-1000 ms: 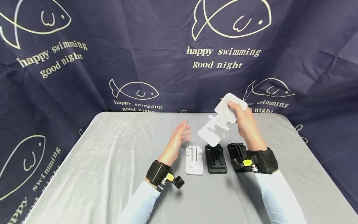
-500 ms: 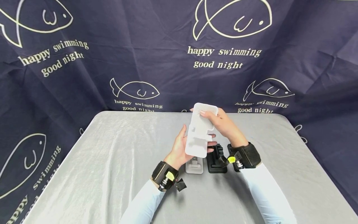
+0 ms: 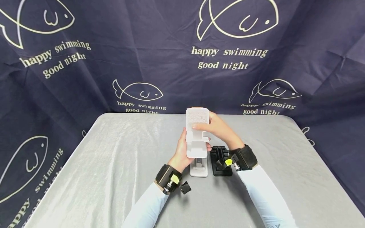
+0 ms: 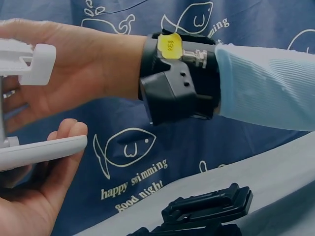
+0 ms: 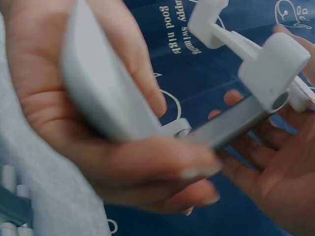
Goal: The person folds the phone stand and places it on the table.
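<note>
A white folding phone stand (image 3: 197,149) is held unfolded above the table, its textured support plate uppermost. My left hand (image 3: 181,153) grips the lower plate from beneath; in the left wrist view its fingertips (image 4: 78,129) curl past the plate's edge. With the thumb flat on the textured pad and fingers behind, my right hand (image 3: 223,129) pinches the upper plate. A grey metal stem (image 5: 231,123) joins the two plates in the right wrist view, and white hooks (image 5: 275,69) show near my right hand (image 5: 290,169). The fingers behind the upper plate are mostly hidden from the head view.
Below my hands, a folded white stand (image 3: 198,172) lies partly covered, with a folded black stand (image 3: 221,171) beside it. All rest on a grey cloth-covered table (image 3: 94,177). A dark blue fish-print curtain (image 3: 176,63) hangs behind the table.
My right hand has brought the white phone stand left and turned it more upright. My left hand, free a second ago, now grips its lower plate. The rightmost black stand is now hidden.
</note>
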{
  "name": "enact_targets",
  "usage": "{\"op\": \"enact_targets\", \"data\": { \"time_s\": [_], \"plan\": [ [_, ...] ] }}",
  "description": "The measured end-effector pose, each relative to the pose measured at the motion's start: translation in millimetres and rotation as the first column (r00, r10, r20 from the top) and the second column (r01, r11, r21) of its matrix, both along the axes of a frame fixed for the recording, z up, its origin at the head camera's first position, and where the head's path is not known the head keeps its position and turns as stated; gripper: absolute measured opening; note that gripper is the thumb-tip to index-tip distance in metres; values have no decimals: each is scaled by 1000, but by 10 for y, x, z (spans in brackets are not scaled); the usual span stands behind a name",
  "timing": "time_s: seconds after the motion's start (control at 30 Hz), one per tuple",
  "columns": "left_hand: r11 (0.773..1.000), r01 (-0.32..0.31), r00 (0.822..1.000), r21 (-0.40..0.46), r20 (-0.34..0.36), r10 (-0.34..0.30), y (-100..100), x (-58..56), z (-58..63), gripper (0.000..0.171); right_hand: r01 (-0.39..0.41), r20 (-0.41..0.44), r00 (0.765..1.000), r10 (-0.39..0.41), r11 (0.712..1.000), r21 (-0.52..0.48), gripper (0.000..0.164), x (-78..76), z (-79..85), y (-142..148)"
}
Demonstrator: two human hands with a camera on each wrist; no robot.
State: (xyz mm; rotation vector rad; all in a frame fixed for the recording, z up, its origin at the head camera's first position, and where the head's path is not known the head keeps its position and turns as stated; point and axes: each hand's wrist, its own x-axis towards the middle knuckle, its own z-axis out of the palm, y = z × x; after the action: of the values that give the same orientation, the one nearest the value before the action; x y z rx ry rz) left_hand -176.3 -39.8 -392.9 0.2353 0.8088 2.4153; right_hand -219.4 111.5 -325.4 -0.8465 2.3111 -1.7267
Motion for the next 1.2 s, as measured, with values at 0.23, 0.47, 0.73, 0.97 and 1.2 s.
{"op": "enact_targets", "data": {
  "time_s": [0.23, 0.47, 0.73, 0.97, 1.2],
  "plan": [
    [999, -46, 999, 18, 5, 46, 5, -15, -29, 63, -57, -2, 998, 57, 998, -10, 37, 20, -127, -22],
    [999, -35, 999, 14, -4, 35, 0, -21, -51, 64, -30, -14, 999, 30, 1000, 8, 38, 11, -161, -32],
    [999, -29, 1000, 14, 3, 29, 3, -27, -77, 66, -38, -32, 999, 37, 999, -14, 36, -14, -198, -41],
    [1000, -10, 1000, 5, 22, 10, 14, -26, -81, 69, 7, -36, 999, -7, 1000, 7, 34, -8, -208, -40],
    [1000, 3, 1000, 1, 7, -3, 23, -18, -69, 72, 85, -32, 996, -85, 996, 6, 32, -12, -220, -65]
  ]
}}
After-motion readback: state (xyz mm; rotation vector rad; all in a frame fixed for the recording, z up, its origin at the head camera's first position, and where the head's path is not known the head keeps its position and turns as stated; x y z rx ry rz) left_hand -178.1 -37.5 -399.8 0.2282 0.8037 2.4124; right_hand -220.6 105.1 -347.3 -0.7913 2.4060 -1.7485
